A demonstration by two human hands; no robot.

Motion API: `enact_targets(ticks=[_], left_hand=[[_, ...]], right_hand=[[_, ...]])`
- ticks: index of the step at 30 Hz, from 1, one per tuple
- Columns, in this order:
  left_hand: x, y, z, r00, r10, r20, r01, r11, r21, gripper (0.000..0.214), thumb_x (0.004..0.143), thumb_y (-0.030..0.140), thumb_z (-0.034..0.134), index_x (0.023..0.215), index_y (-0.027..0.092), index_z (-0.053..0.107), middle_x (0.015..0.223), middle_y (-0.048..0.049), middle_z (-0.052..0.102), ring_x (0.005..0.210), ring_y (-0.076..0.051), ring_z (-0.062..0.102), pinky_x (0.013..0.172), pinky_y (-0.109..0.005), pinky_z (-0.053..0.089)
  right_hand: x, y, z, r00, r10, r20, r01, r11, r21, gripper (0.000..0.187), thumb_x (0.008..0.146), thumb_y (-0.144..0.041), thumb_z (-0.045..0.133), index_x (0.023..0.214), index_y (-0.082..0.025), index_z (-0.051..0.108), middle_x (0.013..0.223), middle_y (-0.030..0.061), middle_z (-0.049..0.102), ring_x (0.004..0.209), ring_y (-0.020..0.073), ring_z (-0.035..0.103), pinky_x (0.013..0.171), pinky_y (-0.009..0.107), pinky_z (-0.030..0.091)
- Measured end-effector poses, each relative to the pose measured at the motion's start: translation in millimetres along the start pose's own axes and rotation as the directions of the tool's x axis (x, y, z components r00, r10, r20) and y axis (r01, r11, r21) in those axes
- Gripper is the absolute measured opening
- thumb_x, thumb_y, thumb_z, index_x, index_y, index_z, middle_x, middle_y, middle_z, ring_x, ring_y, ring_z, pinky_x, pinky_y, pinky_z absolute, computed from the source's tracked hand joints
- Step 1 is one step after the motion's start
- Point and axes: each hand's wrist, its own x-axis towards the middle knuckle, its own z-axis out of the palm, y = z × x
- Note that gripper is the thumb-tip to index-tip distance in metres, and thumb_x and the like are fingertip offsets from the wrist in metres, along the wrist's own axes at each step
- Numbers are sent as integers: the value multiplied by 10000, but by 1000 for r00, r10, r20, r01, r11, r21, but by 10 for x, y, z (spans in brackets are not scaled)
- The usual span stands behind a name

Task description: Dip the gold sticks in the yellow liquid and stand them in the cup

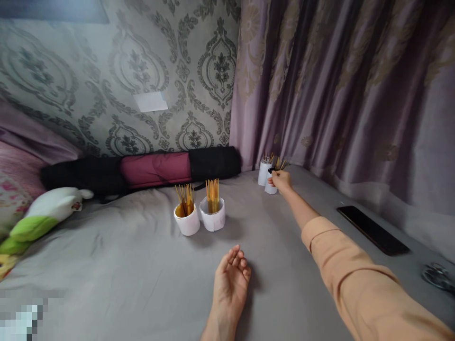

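Note:
My right hand (282,181) reaches to the back right, its fingers closed at the side of a small white container (270,189) with a dark rim. Thin sticks (280,164) show just above that hand; the fingers partly hide where they stand. Right beside it is a taller white container (264,173), also with sticks. My left hand (232,277) rests palm up near the front, fingers loosely curled and holding nothing. Beyond it, two white round cups, one on the left (188,224) and one on the right (213,220), stand upright with several thin sticks in each.
A grey sheet (142,270) covers the surface. A black and maroon rolled bag (154,169) lies along the wall. On the left is a white and green plush toy (50,215). A phone (372,229) and a dark coiled object (438,276) lie at right, near the curtain (320,94).

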Motion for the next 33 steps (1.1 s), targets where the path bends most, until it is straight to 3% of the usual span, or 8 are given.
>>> enact_targets(ticks=[18,25,33], left_hand=[[9,-3,-21,1000,6,12,-6,1000,-18,106,728,132,576,826,103,605,708,-35,549,558,-79,495,490,-202,382],[25,6,-24,1000,-2,20,3,1000,-10,125,726,142,583,844,107,601,721,-26,550,572,-78,497,494,-201,379],[3,12,25,1000,0,12,0,1000,-7,132,710,138,595,837,104,587,704,-19,542,552,-69,480,477,-193,360]], right_hand=[[-92,-55,-58,999,33,16,-34,998,54,108,788,-162,486,768,-124,584,510,10,609,376,66,534,352,131,406],[-114,-92,-65,1000,-10,-8,10,997,74,167,799,-159,443,860,-129,595,537,1,608,369,55,509,336,128,372],[-355,-162,-25,998,-55,43,50,992,120,150,793,-152,436,811,-130,584,592,15,610,370,45,479,325,130,344]])
